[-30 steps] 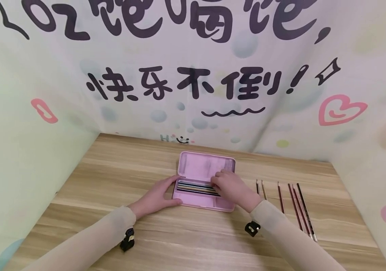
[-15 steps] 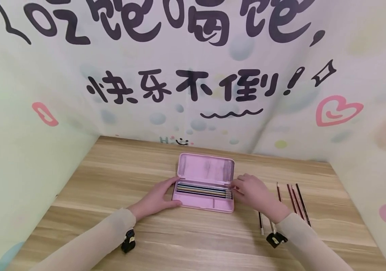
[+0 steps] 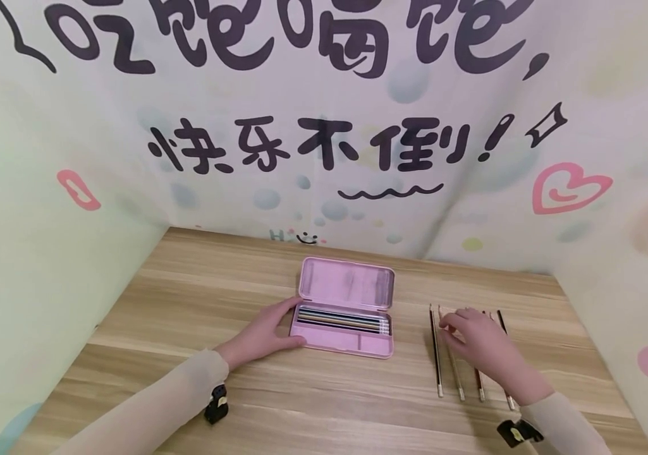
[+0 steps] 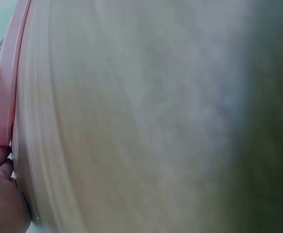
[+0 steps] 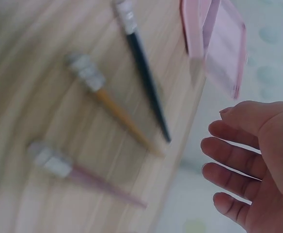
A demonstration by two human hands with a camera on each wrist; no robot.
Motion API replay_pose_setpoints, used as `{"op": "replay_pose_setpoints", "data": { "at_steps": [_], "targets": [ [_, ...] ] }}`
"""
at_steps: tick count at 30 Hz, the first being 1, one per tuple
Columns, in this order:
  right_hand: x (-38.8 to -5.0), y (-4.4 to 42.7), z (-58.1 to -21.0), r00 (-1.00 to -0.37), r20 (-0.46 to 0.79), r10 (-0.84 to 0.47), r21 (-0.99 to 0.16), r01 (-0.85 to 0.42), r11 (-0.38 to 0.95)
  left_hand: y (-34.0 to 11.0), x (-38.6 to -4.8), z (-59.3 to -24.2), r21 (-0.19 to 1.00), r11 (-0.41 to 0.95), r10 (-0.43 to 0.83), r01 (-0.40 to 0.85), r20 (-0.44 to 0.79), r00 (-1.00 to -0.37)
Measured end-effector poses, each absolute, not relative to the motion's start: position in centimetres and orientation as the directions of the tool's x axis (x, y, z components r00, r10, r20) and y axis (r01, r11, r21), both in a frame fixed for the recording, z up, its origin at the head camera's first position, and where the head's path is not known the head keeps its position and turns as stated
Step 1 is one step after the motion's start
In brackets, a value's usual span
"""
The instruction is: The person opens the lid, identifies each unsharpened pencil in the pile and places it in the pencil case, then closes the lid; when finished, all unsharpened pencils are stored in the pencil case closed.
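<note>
A pink pencil case [image 3: 324,341] lies with its lid [image 3: 346,282] raised, and several pencils [image 3: 335,318] lie side by side in its back compartment. My left hand [image 3: 258,335] grips the case's left end, thumb at the front corner and fingers at the back; the left wrist view shows the case's pink edge [image 4: 8,77] against the fingers. Over the loose pencils on the right hovers my right hand [image 3: 480,344], fingers loosely bent and holding nothing. Near it lie a dark pencil [image 5: 144,68], a yellow-brown pencil [image 5: 122,119] and a reddish pencil [image 5: 100,179].
Further right a black pencil [image 3: 502,319] shows partly behind the right hand, which hides parts of other pencils. The wood-grain table [image 3: 198,284] meets a printed cloth backdrop [image 3: 324,208] behind. A narrow divider [image 3: 360,342] splits the case's front compartment.
My right hand has left the pencil case and moved right, to above the loose pencils. The pencils in the case are now uncovered. My left hand stays on the case.
</note>
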State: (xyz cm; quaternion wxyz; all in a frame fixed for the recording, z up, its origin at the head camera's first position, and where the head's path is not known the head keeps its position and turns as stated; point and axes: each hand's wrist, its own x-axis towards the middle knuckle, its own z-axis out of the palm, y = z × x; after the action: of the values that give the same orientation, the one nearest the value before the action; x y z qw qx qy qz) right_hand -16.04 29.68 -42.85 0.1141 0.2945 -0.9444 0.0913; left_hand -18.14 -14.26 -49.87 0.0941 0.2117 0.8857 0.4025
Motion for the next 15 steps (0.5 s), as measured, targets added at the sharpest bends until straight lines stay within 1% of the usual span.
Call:
{"op": "replay_pose_setpoints", "data": {
  "at_steps": [2,5,9,15],
  "targets": [
    [-15.7,30.8,-43.2,-0.803,0.29,-0.521,-0.121,-0.571,0.812,-14.3,-18.1,-49.9,0.751,0.59,0.451,0.297,-0.001,-0.893],
    [-15.0,32.4,-43.8,-0.827,0.302,-0.474,-0.148,-0.532,0.834,-14.4,-18.1,-50.0,0.751,0.591,0.448,0.294,-0.002,-0.894],
    [-14.1,34.5,-44.4,-0.871,0.292,-0.396,-0.178,-0.456,0.872,-14.4,-18.2,-50.0,0.75,0.586,0.457,0.308,0.009,-0.89],
    [-13.2,36.5,-44.9,-0.91,0.266,-0.318,-0.195,-0.374,0.907,-14.4,-18.3,-50.1,0.747,0.592,0.455,0.304,0.003,-0.891]
  ]
}}
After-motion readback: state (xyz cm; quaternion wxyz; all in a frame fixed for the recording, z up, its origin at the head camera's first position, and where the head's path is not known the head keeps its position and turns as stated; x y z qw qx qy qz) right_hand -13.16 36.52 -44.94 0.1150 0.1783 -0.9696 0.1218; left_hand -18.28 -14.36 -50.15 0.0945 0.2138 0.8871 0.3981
